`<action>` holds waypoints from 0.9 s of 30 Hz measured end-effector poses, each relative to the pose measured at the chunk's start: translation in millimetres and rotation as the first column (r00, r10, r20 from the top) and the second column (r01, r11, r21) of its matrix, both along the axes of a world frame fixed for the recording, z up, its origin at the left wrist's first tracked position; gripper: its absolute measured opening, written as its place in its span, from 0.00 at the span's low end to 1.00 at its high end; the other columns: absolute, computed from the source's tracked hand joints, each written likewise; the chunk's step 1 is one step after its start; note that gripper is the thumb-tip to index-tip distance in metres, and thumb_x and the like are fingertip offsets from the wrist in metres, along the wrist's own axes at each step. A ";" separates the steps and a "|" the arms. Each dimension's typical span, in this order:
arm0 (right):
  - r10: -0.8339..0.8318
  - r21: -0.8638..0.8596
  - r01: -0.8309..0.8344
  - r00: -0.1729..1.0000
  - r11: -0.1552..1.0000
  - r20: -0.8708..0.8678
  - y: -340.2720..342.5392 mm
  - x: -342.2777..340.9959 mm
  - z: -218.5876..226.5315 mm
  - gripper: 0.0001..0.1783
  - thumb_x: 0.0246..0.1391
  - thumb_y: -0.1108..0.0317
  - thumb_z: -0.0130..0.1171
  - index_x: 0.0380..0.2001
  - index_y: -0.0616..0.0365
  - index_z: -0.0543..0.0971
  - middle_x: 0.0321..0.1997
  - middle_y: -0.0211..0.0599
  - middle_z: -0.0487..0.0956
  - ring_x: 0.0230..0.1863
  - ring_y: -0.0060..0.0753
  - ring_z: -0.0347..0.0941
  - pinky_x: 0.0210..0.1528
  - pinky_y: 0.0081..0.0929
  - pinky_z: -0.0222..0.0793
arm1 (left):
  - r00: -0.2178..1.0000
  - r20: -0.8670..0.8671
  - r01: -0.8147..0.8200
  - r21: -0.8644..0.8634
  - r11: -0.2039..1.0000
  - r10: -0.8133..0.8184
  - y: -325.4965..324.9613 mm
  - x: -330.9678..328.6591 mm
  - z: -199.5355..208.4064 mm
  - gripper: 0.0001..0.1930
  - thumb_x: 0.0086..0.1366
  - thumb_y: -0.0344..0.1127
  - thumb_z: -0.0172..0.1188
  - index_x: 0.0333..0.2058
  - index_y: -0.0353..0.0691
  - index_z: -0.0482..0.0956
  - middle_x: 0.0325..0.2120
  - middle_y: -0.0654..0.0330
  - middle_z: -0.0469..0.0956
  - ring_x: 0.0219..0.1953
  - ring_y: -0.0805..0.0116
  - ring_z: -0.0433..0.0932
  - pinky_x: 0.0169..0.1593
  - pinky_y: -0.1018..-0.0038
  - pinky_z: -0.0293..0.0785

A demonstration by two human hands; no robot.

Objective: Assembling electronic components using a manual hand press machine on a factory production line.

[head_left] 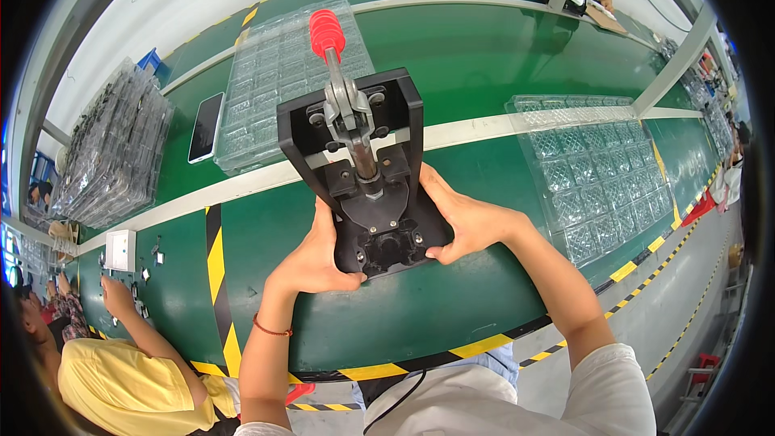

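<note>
A black toggle clamp press (379, 214) stands upright on the green workbench (420, 311) in front of me. Its red ribbed handle (327, 32) points up, above a metal linkage and plunger. My left hand (313, 254) grips the left side of the press base, thumb at the front edge. On the opposite side my right hand (468, 214) holds the base the same way, its thumb near the front right corner. The dark recess at the front of the base shows between my thumbs; I cannot make out whether a part lies in it.
Clear plastic trays (278, 73) lie behind the press, next to a phone (207, 127). More trays (597, 178) lie at right, and a tall tray stack (117, 145) stands at left. A co-worker in yellow (133, 383) sits at left by small parts and a white box (120, 251).
</note>
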State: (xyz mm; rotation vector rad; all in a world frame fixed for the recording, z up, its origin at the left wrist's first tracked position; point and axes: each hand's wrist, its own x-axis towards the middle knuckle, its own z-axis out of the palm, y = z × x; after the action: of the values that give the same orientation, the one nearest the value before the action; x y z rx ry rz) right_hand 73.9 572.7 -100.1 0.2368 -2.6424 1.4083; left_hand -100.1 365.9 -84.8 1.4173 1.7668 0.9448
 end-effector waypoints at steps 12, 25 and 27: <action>0.005 0.020 -0.006 0.999 1.000 0.048 0.2 0.0 4.0 0.67 0.32 0.67 0.67 0.66 0.62 0.29 0.71 0.53 0.33 0.73 0.51 0.30 0.71 0.38 0.37 | 0.998 -0.056 0.008 -0.008 1.000 -0.009 -1.2 -0.4 -4.8 0.69 0.34 0.34 0.68 0.61 0.28 0.16 0.65 0.39 0.31 0.69 0.51 0.30 0.68 0.68 0.35; -0.008 0.038 0.005 0.998 0.999 0.058 0.0 0.8 3.4 0.66 0.33 0.66 0.67 0.66 0.62 0.30 0.71 0.52 0.35 0.73 0.48 0.31 0.70 0.35 0.38 | 0.998 0.038 0.051 -0.042 0.998 -0.050 -5.6 -16.2 -16.8 0.68 0.38 0.36 0.70 0.60 0.24 0.18 0.64 0.36 0.30 0.69 0.52 0.28 0.68 0.69 0.31; -0.007 0.036 0.005 0.998 0.999 0.058 0.3 1.0 2.9 0.66 0.33 0.66 0.67 0.66 0.62 0.30 0.71 0.52 0.35 0.73 0.48 0.31 0.70 0.35 0.38 | 0.993 0.105 0.052 -0.036 0.998 -0.048 -3.9 -14.6 -15.4 0.67 0.39 0.37 0.70 0.60 0.24 0.19 0.64 0.37 0.30 0.69 0.52 0.28 0.68 0.69 0.31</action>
State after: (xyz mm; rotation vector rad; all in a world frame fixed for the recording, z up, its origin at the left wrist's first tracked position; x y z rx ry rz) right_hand 74.9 573.1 -97.2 0.1943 -2.7147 1.3869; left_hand -114.7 361.9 -100.2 1.3567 1.6568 0.9367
